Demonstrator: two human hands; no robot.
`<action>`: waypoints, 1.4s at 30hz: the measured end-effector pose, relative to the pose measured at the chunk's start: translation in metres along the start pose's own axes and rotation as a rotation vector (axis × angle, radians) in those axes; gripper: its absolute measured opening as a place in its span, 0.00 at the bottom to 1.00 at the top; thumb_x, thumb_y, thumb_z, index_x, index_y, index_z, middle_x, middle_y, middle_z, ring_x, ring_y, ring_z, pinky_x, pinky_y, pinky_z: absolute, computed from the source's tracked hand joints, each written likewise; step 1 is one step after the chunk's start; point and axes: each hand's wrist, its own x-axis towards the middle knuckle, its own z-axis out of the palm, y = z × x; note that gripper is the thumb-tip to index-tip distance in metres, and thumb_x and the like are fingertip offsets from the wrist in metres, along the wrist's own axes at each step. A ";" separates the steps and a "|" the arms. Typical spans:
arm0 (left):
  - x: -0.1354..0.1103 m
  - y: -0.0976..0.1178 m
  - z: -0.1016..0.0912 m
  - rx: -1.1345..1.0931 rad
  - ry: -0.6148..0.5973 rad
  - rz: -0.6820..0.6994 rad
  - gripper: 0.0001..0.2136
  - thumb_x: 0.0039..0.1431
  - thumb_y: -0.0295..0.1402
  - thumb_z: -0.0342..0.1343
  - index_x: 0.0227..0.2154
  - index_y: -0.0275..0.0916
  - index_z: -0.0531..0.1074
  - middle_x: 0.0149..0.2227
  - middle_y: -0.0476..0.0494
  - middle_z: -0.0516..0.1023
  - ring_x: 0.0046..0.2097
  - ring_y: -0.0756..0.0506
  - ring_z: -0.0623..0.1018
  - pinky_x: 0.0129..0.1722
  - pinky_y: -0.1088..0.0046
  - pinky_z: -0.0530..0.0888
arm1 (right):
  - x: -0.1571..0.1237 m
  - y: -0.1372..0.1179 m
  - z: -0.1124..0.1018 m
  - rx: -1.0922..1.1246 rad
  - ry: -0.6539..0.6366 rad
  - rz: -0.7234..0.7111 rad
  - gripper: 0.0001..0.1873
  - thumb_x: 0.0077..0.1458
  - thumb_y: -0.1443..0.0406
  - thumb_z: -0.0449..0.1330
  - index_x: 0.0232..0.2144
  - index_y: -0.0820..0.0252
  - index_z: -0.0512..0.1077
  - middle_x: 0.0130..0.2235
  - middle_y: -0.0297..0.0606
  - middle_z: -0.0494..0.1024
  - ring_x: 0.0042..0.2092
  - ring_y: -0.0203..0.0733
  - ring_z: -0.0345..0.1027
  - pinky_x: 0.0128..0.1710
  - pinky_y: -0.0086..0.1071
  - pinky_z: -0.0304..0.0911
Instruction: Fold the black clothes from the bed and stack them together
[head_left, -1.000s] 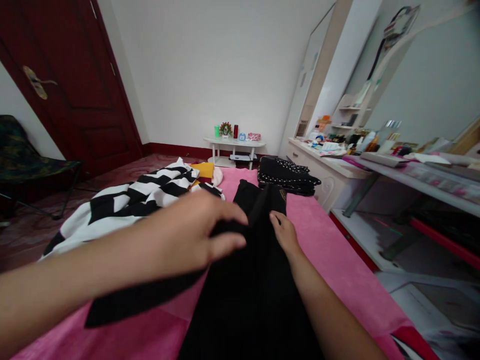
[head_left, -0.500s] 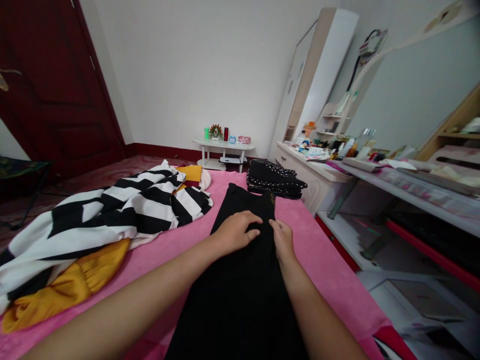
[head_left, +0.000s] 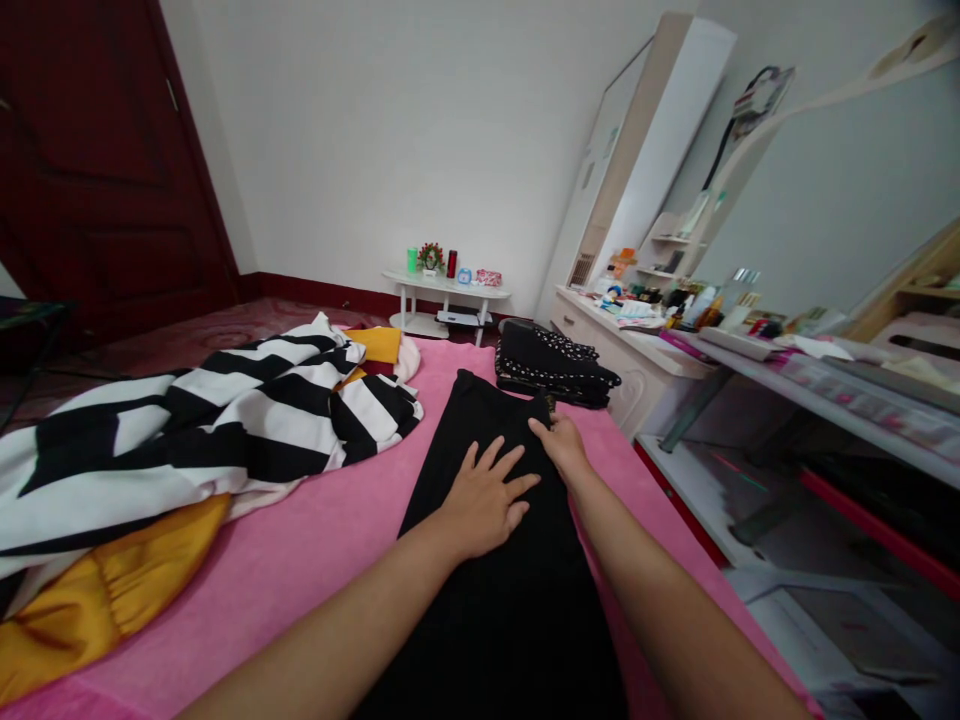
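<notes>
Black pants (head_left: pixel 487 620) lie lengthwise on the pink bedspread (head_left: pixel 315 560), their narrow end pointing away from me. My left hand (head_left: pixel 484 500) rests flat on the middle of the cloth with its fingers spread. At the right edge, near the far end, my right hand (head_left: pixel 561 445) pinches the fabric, thumb on top and the other fingers partly hidden. A bit of gold trim shows by those fingertips. Just beyond sits a folded stack of black clothes (head_left: pixel 551 360), some with white dots.
To the left lies a heap with a black-and-white garment (head_left: pixel 262 430) and a mustard-yellow garment (head_left: pixel 127 590). A small white table (head_left: pixel 442 288) stands by the far wall. Along the right are a cluttered dresser (head_left: pixel 630 345) and a desk (head_left: pixel 847 390).
My left hand has moved back toward me and spread flat on the cloth. My right hand has slid farther along the right edge toward the far corner. The view has shifted slightly.
</notes>
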 end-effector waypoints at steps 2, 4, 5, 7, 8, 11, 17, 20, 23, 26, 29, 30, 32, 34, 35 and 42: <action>0.000 -0.001 0.001 -0.012 0.022 -0.071 0.24 0.60 0.45 0.49 0.60 0.53 0.60 0.68 0.47 0.46 0.67 0.35 0.46 0.62 0.46 0.48 | 0.019 -0.001 0.001 -0.087 -0.018 0.009 0.10 0.48 0.60 0.61 0.33 0.58 0.74 0.32 0.38 0.79 0.37 0.45 0.73 0.35 0.33 0.65; 0.000 -0.001 0.003 -0.031 0.033 -0.154 0.28 0.58 0.48 0.50 0.62 0.50 0.57 0.68 0.43 0.42 0.67 0.33 0.45 0.62 0.48 0.50 | 0.030 0.000 0.003 -0.190 -0.021 0.021 0.07 0.48 0.62 0.62 0.32 0.57 0.74 0.33 0.38 0.79 0.38 0.45 0.73 0.36 0.33 0.64; 0.000 -0.001 0.004 -0.040 0.030 -0.187 0.30 0.58 0.49 0.50 0.62 0.48 0.56 0.68 0.41 0.42 0.67 0.32 0.45 0.63 0.48 0.50 | 0.033 0.001 0.004 -0.239 -0.018 0.029 0.07 0.48 0.62 0.62 0.32 0.57 0.74 0.34 0.38 0.79 0.39 0.45 0.73 0.37 0.33 0.63; 0.000 -0.002 0.005 -0.058 0.020 -0.225 0.31 0.57 0.51 0.49 0.63 0.47 0.56 0.68 0.41 0.42 0.67 0.31 0.45 0.63 0.48 0.49 | 0.037 0.001 0.007 -0.333 -0.005 0.052 0.08 0.49 0.61 0.62 0.33 0.57 0.73 0.35 0.39 0.78 0.40 0.47 0.72 0.38 0.35 0.63; 0.001 -0.001 0.004 -0.068 0.016 -0.233 0.31 0.57 0.51 0.49 0.62 0.47 0.56 0.68 0.41 0.42 0.67 0.31 0.45 0.63 0.48 0.49 | 0.037 -0.001 0.009 -0.371 0.003 0.065 0.09 0.50 0.61 0.62 0.34 0.57 0.72 0.36 0.41 0.77 0.41 0.48 0.72 0.39 0.36 0.62; 0.002 -0.001 0.003 -0.106 0.012 -0.244 0.30 0.57 0.51 0.49 0.62 0.47 0.58 0.68 0.41 0.44 0.67 0.30 0.46 0.63 0.46 0.49 | 0.040 -0.020 0.014 -0.516 0.054 -0.010 0.12 0.49 0.64 0.63 0.38 0.58 0.70 0.43 0.45 0.74 0.45 0.50 0.69 0.42 0.39 0.61; 0.006 -0.005 0.001 -0.216 0.112 -0.339 0.30 0.56 0.44 0.52 0.60 0.38 0.60 0.65 0.33 0.54 0.64 0.31 0.55 0.62 0.50 0.54 | 0.042 -0.078 0.051 -0.410 -0.234 -0.823 0.12 0.54 0.73 0.52 0.39 0.59 0.72 0.43 0.43 0.74 0.48 0.45 0.66 0.50 0.40 0.58; 0.007 -0.009 0.002 -0.239 0.188 -0.453 0.24 0.57 0.38 0.51 0.55 0.33 0.63 0.58 0.31 0.64 0.59 0.34 0.64 0.60 0.53 0.59 | 0.043 -0.077 0.085 -0.292 -0.497 -0.917 0.18 0.57 0.71 0.51 0.48 0.60 0.70 0.54 0.45 0.71 0.56 0.46 0.61 0.58 0.42 0.54; 0.008 -0.011 0.001 -0.233 0.210 -0.456 0.21 0.57 0.36 0.51 0.53 0.33 0.64 0.54 0.32 0.67 0.56 0.35 0.66 0.58 0.55 0.61 | 0.050 -0.063 0.112 -0.282 -0.599 -0.762 0.23 0.61 0.66 0.49 0.58 0.61 0.63 0.64 0.44 0.58 0.64 0.48 0.50 0.62 0.47 0.47; 0.009 -0.014 0.000 -0.238 0.207 -0.444 0.21 0.58 0.37 0.51 0.53 0.34 0.63 0.53 0.34 0.67 0.55 0.36 0.67 0.56 0.56 0.63 | 0.056 -0.055 0.120 -0.230 -0.696 -0.622 0.26 0.62 0.61 0.49 0.62 0.58 0.58 0.67 0.42 0.49 0.67 0.49 0.41 0.64 0.50 0.41; 0.008 -0.020 -0.001 -0.259 0.214 -0.446 0.18 0.61 0.37 0.49 0.52 0.35 0.65 0.51 0.36 0.69 0.54 0.37 0.68 0.53 0.57 0.65 | 0.053 -0.055 0.112 -0.198 -0.757 -0.514 0.30 0.60 0.56 0.53 0.62 0.60 0.57 0.67 0.44 0.46 0.68 0.53 0.35 0.64 0.53 0.37; 0.008 -0.023 -0.002 -0.271 0.222 -0.450 0.17 0.62 0.36 0.48 0.51 0.36 0.65 0.51 0.37 0.70 0.53 0.38 0.69 0.52 0.58 0.66 | 0.050 -0.055 0.107 -0.194 -0.772 -0.485 0.32 0.60 0.55 0.54 0.62 0.61 0.56 0.67 0.46 0.45 0.68 0.54 0.33 0.64 0.53 0.36; 0.007 -0.029 -0.001 -0.300 0.246 -0.462 0.15 0.62 0.33 0.48 0.49 0.36 0.67 0.49 0.38 0.71 0.52 0.39 0.70 0.52 0.59 0.66 | 0.038 -0.052 0.090 -0.164 -0.801 -0.445 0.34 0.59 0.52 0.54 0.62 0.62 0.57 0.67 0.45 0.44 0.68 0.54 0.34 0.64 0.51 0.37; 0.006 -0.035 0.001 -0.336 0.275 -0.469 0.12 0.60 0.30 0.49 0.46 0.37 0.69 0.48 0.39 0.72 0.52 0.41 0.71 0.52 0.61 0.67 | 0.019 -0.047 0.069 -0.116 -0.815 -0.424 0.31 0.60 0.52 0.52 0.61 0.58 0.58 0.67 0.42 0.47 0.68 0.51 0.36 0.64 0.53 0.35; 0.006 -0.037 0.002 -0.358 0.292 -0.470 0.11 0.59 0.28 0.49 0.44 0.37 0.70 0.46 0.40 0.73 0.51 0.42 0.71 0.52 0.62 0.67 | 0.007 -0.045 0.057 -0.102 -0.809 -0.421 0.29 0.61 0.52 0.50 0.61 0.56 0.59 0.67 0.40 0.49 0.67 0.50 0.38 0.64 0.54 0.33; 0.004 -0.042 0.001 -0.544 0.346 -0.373 0.10 0.55 0.24 0.53 0.40 0.37 0.73 0.47 0.42 0.72 0.51 0.45 0.72 0.55 0.65 0.67 | -0.094 -0.035 -0.032 -0.268 -0.677 -0.492 0.32 0.61 0.54 0.50 0.65 0.50 0.48 0.68 0.38 0.44 0.68 0.49 0.36 0.63 0.57 0.37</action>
